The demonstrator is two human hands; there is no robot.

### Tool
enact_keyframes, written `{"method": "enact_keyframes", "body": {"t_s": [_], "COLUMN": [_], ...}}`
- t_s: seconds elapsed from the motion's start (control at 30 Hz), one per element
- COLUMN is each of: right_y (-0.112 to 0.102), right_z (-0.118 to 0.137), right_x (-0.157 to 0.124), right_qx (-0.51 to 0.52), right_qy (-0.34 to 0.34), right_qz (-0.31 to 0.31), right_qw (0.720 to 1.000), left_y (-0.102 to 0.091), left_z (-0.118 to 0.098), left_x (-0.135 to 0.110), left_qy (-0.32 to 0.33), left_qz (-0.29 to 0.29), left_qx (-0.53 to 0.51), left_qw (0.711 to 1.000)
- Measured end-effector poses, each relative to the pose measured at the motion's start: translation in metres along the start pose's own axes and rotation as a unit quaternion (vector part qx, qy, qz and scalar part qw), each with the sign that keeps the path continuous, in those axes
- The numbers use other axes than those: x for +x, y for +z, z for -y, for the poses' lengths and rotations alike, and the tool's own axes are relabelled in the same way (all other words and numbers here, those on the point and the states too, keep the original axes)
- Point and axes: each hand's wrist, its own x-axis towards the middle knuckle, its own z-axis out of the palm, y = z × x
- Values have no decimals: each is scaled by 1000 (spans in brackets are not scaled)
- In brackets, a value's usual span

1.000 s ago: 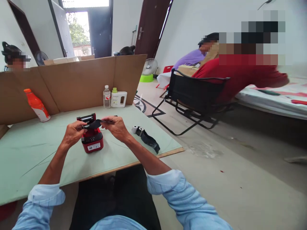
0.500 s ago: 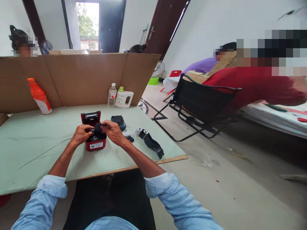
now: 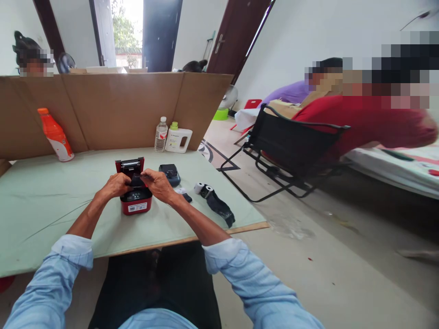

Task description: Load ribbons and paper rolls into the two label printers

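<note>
A small red printer (image 3: pixel 136 204) with its lid up stands on the pale green table (image 3: pixel 51 205). Both my hands are over its open top. My left hand (image 3: pixel 116 185) and my right hand (image 3: pixel 157 183) pinch a dark strip (image 3: pixel 136 180) between them, right above the printer's bay. A dark blue device (image 3: pixel 170 173) lies just behind my right hand. Two white paper rolls (image 3: pixel 203 188) with a black strip (image 3: pixel 221 209) lie to the right.
A cardboard screen (image 3: pixel 120 109) walls the table's back. An orange bottle (image 3: pixel 55 135), a water bottle (image 3: pixel 160 135) and a white jug (image 3: pixel 178 139) stand against it. A black folding chair (image 3: pixel 291 151) and a person in red sit to the right. Other people are beyond the screen.
My hands have lowered the dark strip from above the printer down onto its open top. The view has shifted a little, and the dark blue device has come into sight.
</note>
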Motion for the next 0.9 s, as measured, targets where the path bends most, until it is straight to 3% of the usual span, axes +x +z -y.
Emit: {"method": "enact_keyframes", "body": {"t_s": [0.07, 0.13, 0.23, 0.3, 0.5, 0.6, 0.8, 0.9], "right_y": [0, 0, 2, 6, 21, 25, 28, 26], "right_z": [1, 1, 2, 1, -4, -7, -8, -5], "right_x": [-4, -9, -21, -31, -61, -67, -72, -72], "right_qx": [-18, -40, -89, -135, -245, -252, -256, -260], "right_qy": [-6, -24, -80, -120, -170, -178, -190, -186], "right_qz": [7, 21, 36, 34, 10, 0, -10, 5], "right_qw": [1000, 999, 992, 983, 955, 951, 948, 948], "left_y": [-2, -5, -10, -11, 1, 4, 10, 25], "left_z": [3, 8, 19, 28, 39, 33, 26, 26], "left_x": [-4, -7, -6, 1, 11, -12, -67, -78], "left_qy": [7, 11, -19, -49, -36, 0, 91, 102], "left_qz": [-20, -111, -287, -322, -242, -235, -143, -155], "left_qx": [-22, -41, -46, -75, -218, -189, -99, -53], "left_qw": [1000, 993, 957, 943, 945, 954, 981, 981]}}
